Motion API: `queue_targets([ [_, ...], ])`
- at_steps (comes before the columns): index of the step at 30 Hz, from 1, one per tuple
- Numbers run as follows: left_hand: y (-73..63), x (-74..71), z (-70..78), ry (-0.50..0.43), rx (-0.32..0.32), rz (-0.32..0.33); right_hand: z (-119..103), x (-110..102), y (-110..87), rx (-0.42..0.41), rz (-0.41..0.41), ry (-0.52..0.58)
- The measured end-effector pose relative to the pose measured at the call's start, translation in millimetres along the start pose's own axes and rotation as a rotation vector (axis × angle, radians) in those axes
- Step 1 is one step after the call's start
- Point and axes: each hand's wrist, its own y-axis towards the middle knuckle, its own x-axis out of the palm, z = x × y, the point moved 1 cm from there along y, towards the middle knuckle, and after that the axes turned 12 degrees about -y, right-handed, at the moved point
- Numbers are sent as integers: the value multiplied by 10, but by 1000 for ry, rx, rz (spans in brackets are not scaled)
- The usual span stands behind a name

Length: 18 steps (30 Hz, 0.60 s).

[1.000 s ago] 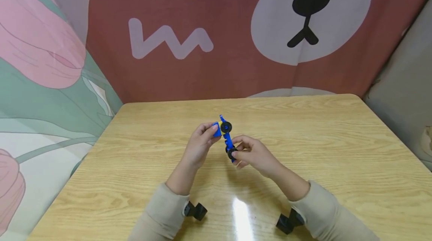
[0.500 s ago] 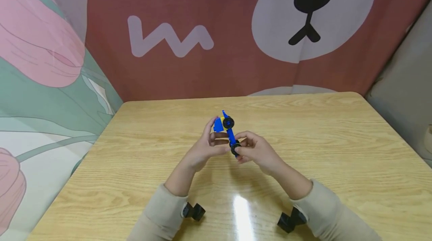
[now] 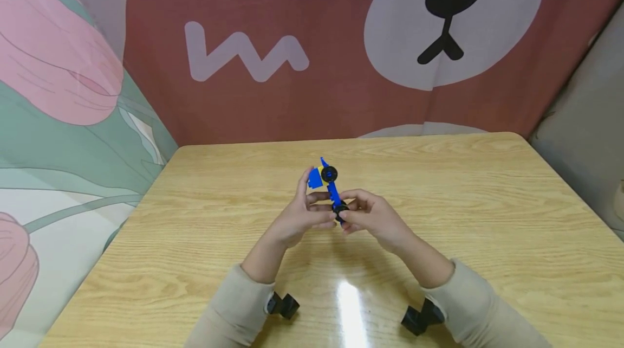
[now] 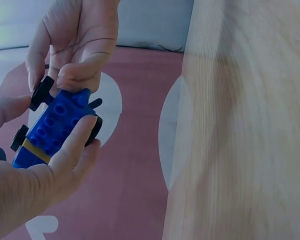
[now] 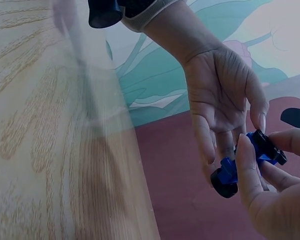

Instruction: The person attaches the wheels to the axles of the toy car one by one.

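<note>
Both hands hold a toy car [image 3: 333, 192] of blue and yellow building blocks with black wheels, tilted up above the table. My left hand [image 3: 294, 219] is on its left side, thumb tip at the lower wheel and index finger up by the blue block [image 3: 315, 178]. At the lower end, my right hand [image 3: 377, 218] pinches a black wheel [image 3: 339, 210] between thumb and fingers. Rows of studs show on the car's blue base [image 4: 57, 117] in the left wrist view. In the right wrist view, fingers hide part of the car.
The wooden table [image 3: 195, 239] spreads beneath the hands. Behind it hangs a cloth [image 3: 331, 104] with a bear print, and a floral one [image 3: 58, 120] hangs at the left. Black camera mounts [image 3: 283, 304] stick out from both sleeves.
My left hand has shifted from pinching the blue block to spreading along the car, its thumb now at the lower wheel. The car has moved slightly up and right.
</note>
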Motion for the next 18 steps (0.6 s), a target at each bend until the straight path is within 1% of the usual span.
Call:
queue_targets([
  [5,0,29,5,-43,8,38,-3,-27,-14,-24,-19,14],
  [9,-6,44,12,-57,36,31,-3,-32,-15,-45,-34,12],
  [12,-8,50,14,-51,59,20,0,-32,-13,-58,-38,17],
  [18,3,43,-6,-26,88,30,5,-34,-16,-92,-36,25],
])
